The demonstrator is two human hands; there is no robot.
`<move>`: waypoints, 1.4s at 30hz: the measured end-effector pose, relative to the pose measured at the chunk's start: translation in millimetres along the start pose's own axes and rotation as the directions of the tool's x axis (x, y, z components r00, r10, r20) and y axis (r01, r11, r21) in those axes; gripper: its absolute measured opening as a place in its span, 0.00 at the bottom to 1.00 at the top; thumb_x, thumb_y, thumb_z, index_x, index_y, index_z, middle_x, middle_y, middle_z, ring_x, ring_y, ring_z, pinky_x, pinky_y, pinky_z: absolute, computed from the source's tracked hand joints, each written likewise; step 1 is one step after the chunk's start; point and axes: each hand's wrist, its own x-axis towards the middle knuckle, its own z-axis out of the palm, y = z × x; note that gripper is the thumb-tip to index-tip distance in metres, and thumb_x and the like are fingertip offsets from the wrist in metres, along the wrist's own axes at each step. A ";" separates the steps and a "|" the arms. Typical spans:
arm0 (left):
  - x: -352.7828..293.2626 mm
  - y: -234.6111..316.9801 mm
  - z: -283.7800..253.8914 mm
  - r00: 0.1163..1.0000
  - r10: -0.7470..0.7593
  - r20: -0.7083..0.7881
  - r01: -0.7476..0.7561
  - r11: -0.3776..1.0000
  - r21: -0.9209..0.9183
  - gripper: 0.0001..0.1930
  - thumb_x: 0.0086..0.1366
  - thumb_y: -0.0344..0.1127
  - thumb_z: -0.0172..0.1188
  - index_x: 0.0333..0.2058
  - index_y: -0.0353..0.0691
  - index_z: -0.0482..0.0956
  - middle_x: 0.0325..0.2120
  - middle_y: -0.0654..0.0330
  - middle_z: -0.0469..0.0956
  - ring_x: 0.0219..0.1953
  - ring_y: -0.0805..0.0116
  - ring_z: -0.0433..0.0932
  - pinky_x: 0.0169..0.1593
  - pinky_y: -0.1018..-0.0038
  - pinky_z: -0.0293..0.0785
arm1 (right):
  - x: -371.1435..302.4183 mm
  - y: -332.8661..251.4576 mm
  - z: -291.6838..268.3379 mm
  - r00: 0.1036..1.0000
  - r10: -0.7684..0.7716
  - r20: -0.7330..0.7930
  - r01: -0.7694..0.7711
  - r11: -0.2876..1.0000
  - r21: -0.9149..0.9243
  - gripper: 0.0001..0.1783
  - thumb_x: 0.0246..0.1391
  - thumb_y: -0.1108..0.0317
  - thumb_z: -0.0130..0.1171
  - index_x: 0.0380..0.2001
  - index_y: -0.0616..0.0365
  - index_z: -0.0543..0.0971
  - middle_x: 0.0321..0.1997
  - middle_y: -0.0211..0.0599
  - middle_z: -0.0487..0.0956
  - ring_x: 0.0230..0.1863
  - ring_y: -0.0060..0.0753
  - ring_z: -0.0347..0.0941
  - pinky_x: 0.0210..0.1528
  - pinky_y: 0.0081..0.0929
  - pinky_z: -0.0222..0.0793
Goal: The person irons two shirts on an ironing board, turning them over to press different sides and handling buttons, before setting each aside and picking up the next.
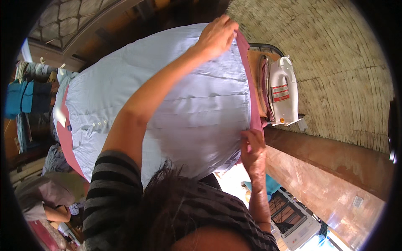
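A light blue buttoned garment (184,108) is spread over a pink-covered ironing board (256,92). At the far right corner of the cloth, my left hand (218,37) has its fingers curled closed on the edge. My left arm stretches across the garment. Nearer to me, my right hand (253,151) grips the same right-hand edge between thumb and fingers. Small buttons run along a placket at the left part of the garment. Just beyond the board's right end, a white iron (283,92) rests, apart from both hands.
A dark metal frame (268,47) shows beside the iron. A woven wall (335,62) and a brown wooden ledge (326,157) stand to the right. Hanging clothes (31,98) and piled fabric (46,190) are at the left. A white appliance (299,226) sits at lower right.
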 end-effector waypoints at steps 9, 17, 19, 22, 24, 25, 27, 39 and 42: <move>-181.3 110.7 -93.7 0.917 -0.366 0.158 0.295 0.890 0.349 0.29 0.64 0.45 0.61 0.62 0.43 0.67 0.66 0.47 0.59 0.66 0.42 0.59 0.61 0.43 0.57 | 105.6 35.3 -90.5 0.923 -0.343 -0.177 0.236 0.865 -0.444 0.20 0.58 0.67 0.62 0.52 0.64 0.76 0.53 0.54 0.74 0.50 0.55 0.73 0.52 0.48 0.71; -195.1 149.8 -73.2 0.893 -0.399 0.210 0.324 0.892 0.317 0.39 0.64 0.54 0.59 0.67 0.41 0.59 0.71 0.46 0.50 0.72 0.39 0.48 0.65 0.36 0.48 | 190.9 75.4 -101.7 0.979 0.097 0.180 -0.122 0.984 0.131 0.19 0.65 0.59 0.57 0.49 0.64 0.75 0.25 0.32 0.76 0.23 0.21 0.71 0.27 0.26 0.69; -203.5 158.1 -74.1 0.884 -0.358 0.301 0.295 0.926 0.235 0.39 0.63 0.55 0.59 0.67 0.40 0.60 0.71 0.46 0.50 0.73 0.39 0.48 0.66 0.36 0.47 | 194.4 68.5 -93.2 0.972 0.106 0.210 -0.153 0.963 0.223 0.17 0.66 0.58 0.56 0.44 0.63 0.76 0.22 0.27 0.73 0.19 0.16 0.66 0.21 0.22 0.63; -211.7 159.0 -93.7 0.901 -0.378 0.214 0.337 0.919 0.202 0.41 0.63 0.58 0.58 0.68 0.40 0.60 0.71 0.46 0.50 0.73 0.40 0.46 0.67 0.38 0.43 | 189.8 52.1 -100.1 0.972 0.103 0.211 -0.148 0.967 0.208 0.17 0.66 0.57 0.55 0.41 0.63 0.77 0.18 0.24 0.70 0.16 0.13 0.62 0.17 0.20 0.58; -230.0 157.1 -118.8 0.842 -0.531 0.096 0.474 0.813 0.340 0.42 0.63 0.59 0.58 0.68 0.41 0.59 0.72 0.47 0.49 0.74 0.41 0.44 0.68 0.39 0.41 | 184.0 29.9 -113.0 0.977 0.090 0.194 -0.111 0.989 0.100 0.17 0.66 0.57 0.55 0.40 0.63 0.77 0.17 0.24 0.68 0.16 0.13 0.62 0.16 0.21 0.57; -244.9 157.8 -134.7 0.797 -0.603 0.033 0.543 0.739 0.398 0.42 0.63 0.60 0.58 0.68 0.41 0.59 0.72 0.47 0.49 0.74 0.41 0.44 0.69 0.40 0.40 | 175.1 7.3 -118.2 0.977 0.078 0.197 -0.083 0.996 0.017 0.18 0.66 0.56 0.55 0.40 0.63 0.77 0.17 0.24 0.68 0.16 0.13 0.62 0.16 0.21 0.58; -269.5 154.7 -165.3 0.721 -0.686 -0.098 0.647 0.614 0.453 0.42 0.62 0.59 0.59 0.68 0.41 0.60 0.72 0.47 0.48 0.74 0.43 0.43 0.69 0.39 0.39 | 161.5 -30.0 -125.6 0.972 0.021 0.236 -0.009 0.999 -0.053 0.18 0.66 0.55 0.57 0.41 0.62 0.77 0.17 0.23 0.68 0.16 0.14 0.62 0.16 0.20 0.57; -371.7 -16.6 -348.7 0.468 -0.634 -0.616 0.838 0.098 0.536 0.23 0.60 0.52 0.65 0.49 0.44 0.79 0.46 0.57 0.77 0.52 0.53 0.73 0.51 0.53 0.63 | 121.9 -231.2 55.6 0.603 -0.599 0.526 0.565 0.787 0.248 0.18 0.57 0.58 0.67 0.33 0.63 0.76 0.26 0.51 0.81 0.26 0.51 0.80 0.30 0.36 0.74; -353.9 -23.9 -361.2 0.418 -0.726 -0.546 0.874 0.158 0.459 0.21 0.58 0.55 0.66 0.39 0.44 0.82 0.37 0.60 0.80 0.45 0.56 0.76 0.47 0.53 0.64 | 135.2 -246.7 97.8 0.491 -0.672 0.555 0.671 0.698 0.251 0.21 0.55 0.54 0.69 0.29 0.62 0.73 0.22 0.53 0.79 0.24 0.56 0.78 0.28 0.39 0.72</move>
